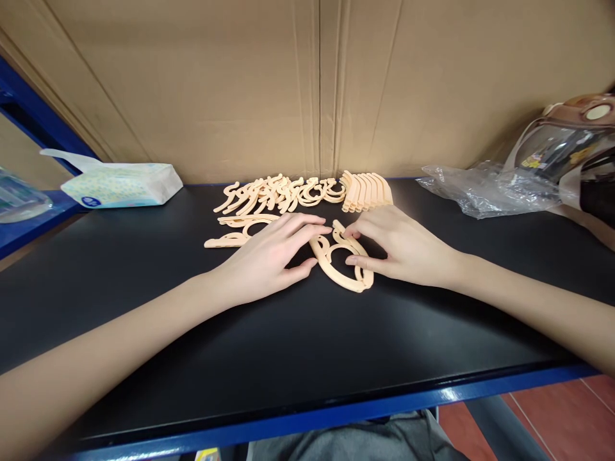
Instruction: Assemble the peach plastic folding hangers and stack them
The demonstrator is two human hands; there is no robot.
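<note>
Two hands apart, both at cream hanger around mid-desk, back from front edge. Left hand: thumb at hanger's left arm. Right hand: thumb and forefinger over right arm; firm grip, can't tell for either. Two cream pieces beyond left wrist. Back edge: loose hooks, curved-arm row; tissue pack near left corner, clear bag toward right.

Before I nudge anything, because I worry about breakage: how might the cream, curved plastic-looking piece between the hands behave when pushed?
The cream piece seems stiff, since its thin arms hold their curve. Its slim, open outline suggests it's light. That looped shape would probably slide across the smooth black tabletop, not roll.
</note>
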